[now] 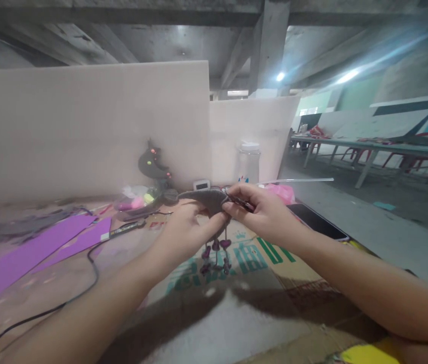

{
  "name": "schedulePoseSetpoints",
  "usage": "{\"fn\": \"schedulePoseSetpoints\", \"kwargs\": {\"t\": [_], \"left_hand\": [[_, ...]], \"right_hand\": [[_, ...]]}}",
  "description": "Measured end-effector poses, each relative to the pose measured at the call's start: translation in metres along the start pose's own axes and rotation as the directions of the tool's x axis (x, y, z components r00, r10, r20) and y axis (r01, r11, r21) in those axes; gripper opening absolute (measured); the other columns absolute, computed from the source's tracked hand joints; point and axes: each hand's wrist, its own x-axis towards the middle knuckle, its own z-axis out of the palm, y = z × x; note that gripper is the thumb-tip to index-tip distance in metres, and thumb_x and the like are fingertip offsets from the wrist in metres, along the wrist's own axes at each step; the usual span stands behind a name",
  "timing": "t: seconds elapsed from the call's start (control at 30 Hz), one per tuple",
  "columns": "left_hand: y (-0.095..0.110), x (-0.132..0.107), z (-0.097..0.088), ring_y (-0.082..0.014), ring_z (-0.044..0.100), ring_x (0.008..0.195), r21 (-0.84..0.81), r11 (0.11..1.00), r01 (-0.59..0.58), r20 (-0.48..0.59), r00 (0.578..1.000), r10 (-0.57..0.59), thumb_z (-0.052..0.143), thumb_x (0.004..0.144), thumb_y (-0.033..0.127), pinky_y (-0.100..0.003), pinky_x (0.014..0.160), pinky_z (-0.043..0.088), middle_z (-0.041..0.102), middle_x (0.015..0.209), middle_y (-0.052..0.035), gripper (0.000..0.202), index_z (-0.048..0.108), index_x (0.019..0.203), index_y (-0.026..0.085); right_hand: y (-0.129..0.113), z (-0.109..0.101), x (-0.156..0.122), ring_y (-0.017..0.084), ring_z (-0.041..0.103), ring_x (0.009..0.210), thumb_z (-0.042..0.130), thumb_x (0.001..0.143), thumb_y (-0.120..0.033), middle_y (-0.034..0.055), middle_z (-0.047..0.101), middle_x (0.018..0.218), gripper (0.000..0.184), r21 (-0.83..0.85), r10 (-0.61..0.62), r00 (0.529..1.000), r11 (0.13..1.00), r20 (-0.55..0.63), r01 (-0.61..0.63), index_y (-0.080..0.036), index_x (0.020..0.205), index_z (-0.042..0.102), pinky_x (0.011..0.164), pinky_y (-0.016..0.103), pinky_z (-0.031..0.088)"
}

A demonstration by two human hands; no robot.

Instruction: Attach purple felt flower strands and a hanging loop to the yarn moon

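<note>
Both hands meet over the middle of the work surface, around a dark grey crescent-shaped ornament (208, 198). My left hand (189, 227) is closed on its lower edge, thumb pressed against it. At the ornament's right end, my right hand (259, 210) pinches with thumb and forefinger. A thin dark patterned piece (242, 203) shows between those fingers; its kind is unclear. Purple hanging charms (216, 246) dangle on strings below the ornament, with small dark shapes at their ends. Behind, a dark moon-shaped piece (153, 163) with coloured dots stands by the pale board.
Cardboard with green print (251, 255) covers the surface under my hands. Purple sheets (47, 253) and a corded tool (126, 230) lie left. A bowl of coloured clay-like lumps (134, 207), a clear jar (249, 162) and a small display (201, 185) stand behind; a phone-like slab (318, 220) lies right.
</note>
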Motion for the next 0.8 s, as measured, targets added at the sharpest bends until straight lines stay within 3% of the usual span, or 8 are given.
{"fn": "schedulePoseSetpoints", "kwargs": {"t": [0.13,0.27,0.4,0.47,0.63,0.8], "left_hand": [[0.000,0.002,-0.006,-0.0168,0.064,0.072,-0.052,0.997,0.060,0.024,0.998,-0.059,0.056,0.087,0.043,-0.023,0.059,0.046,0.070,0.080,-0.0021,0.029,0.068,0.091,0.017],[-0.003,0.006,-0.015,-0.0158,0.061,0.063,0.010,0.989,0.150,-0.029,0.988,-0.149,0.059,0.083,0.046,-0.023,0.053,0.042,0.068,0.071,-0.0027,0.032,0.065,0.077,0.015],[-0.004,0.007,-0.022,-0.0149,0.058,0.059,0.085,0.978,0.190,-0.088,0.979,-0.182,0.059,0.081,0.053,-0.024,0.050,0.037,0.066,0.068,-0.0021,0.038,0.063,0.073,0.015],[-0.004,0.007,-0.023,-0.0146,0.056,0.058,0.086,0.977,0.195,-0.090,0.978,-0.187,0.058,0.081,0.054,-0.023,0.049,0.036,0.065,0.068,-0.0022,0.040,0.063,0.073,0.015],[-0.003,0.006,-0.021,-0.0123,0.052,0.055,0.087,0.971,0.224,-0.100,0.971,-0.215,0.057,0.081,0.052,-0.022,0.049,0.032,0.062,0.065,0.0003,0.038,0.062,0.074,0.015],[-0.001,0.005,-0.020,-0.0122,0.051,0.056,0.134,0.963,0.233,-0.116,0.969,-0.218,0.058,0.081,0.050,-0.023,0.050,0.031,0.060,0.063,0.0012,0.037,0.058,0.068,0.016]], "right_hand": [[-0.007,-0.013,0.002,0.016,0.058,0.075,0.051,0.091,-0.040,0.0032,0.065,0.085,0.023,-0.103,-0.019,0.996,0.994,0.082,0.028,-0.019,0.095,0.061,0.065,0.026,0.044],[-0.010,-0.035,0.004,0.020,0.062,0.090,0.040,0.097,-0.038,0.0059,0.069,0.100,0.032,-0.208,-0.101,0.991,0.971,0.091,0.118,-0.020,0.106,0.064,0.076,0.029,0.045],[-0.008,-0.047,0.003,0.021,0.063,0.097,0.043,0.097,-0.036,0.0062,0.068,0.113,0.033,-0.322,-0.163,0.966,0.920,0.203,0.223,-0.024,0.121,0.062,0.078,0.030,0.045],[-0.007,-0.045,0.001,0.020,0.064,0.090,0.046,0.096,-0.035,0.0066,0.069,0.110,0.033,-0.426,-0.196,0.956,0.862,0.217,0.273,-0.025,0.123,0.062,0.071,0.028,0.045],[-0.004,-0.034,0.000,0.019,0.063,0.077,0.051,0.094,-0.028,0.0079,0.070,0.090,0.026,-0.708,-0.361,0.922,0.615,0.139,0.348,-0.018,0.113,0.066,0.062,0.027,0.041],[0.003,-0.032,0.002,0.018,0.063,0.075,0.053,0.092,-0.027,0.0082,0.070,0.084,0.021,-0.740,-0.421,0.895,0.552,0.151,0.385,-0.014,0.104,0.066,0.061,0.027,0.042]]}}
